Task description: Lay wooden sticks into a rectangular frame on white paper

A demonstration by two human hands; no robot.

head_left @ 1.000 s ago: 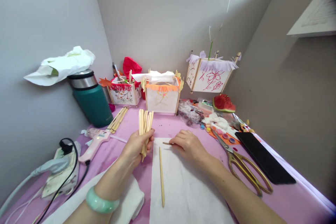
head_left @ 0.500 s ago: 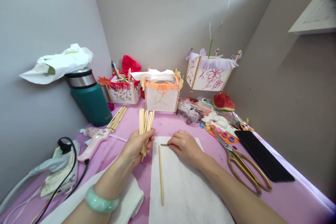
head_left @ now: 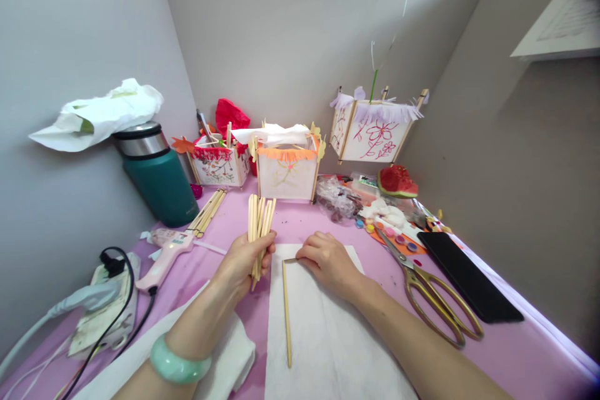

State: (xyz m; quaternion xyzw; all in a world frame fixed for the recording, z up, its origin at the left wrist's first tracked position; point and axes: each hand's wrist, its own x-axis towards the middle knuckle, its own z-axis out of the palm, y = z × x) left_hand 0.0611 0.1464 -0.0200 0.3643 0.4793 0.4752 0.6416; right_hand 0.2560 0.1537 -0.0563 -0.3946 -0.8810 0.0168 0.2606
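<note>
A bundle of pale wooden sticks [head_left: 260,219] stands up out of my left hand [head_left: 246,262], whose fingers are wrapped round it. My right hand [head_left: 328,262] rests on a white paper sheet [head_left: 328,350], its fingertips closed on one end of a short stick [head_left: 290,260]. That stick lies crosswise, its other end at the top of a single long stick [head_left: 287,319] lying lengthwise on the sheet. Part of the short stick is hidden under my fingers.
To the left are a pink glue gun [head_left: 166,256], a power strip [head_left: 105,306] with cables and a teal bottle [head_left: 159,181]. Scissors [head_left: 429,294] and a black phone [head_left: 469,278] lie right. Paper lanterns [head_left: 287,178] stand behind; another lantern [head_left: 377,134] hangs by the wall.
The right hand has shifted slightly left, bringing the short stick's end to the top of the long stick. The left hand still holds the bundle.
</note>
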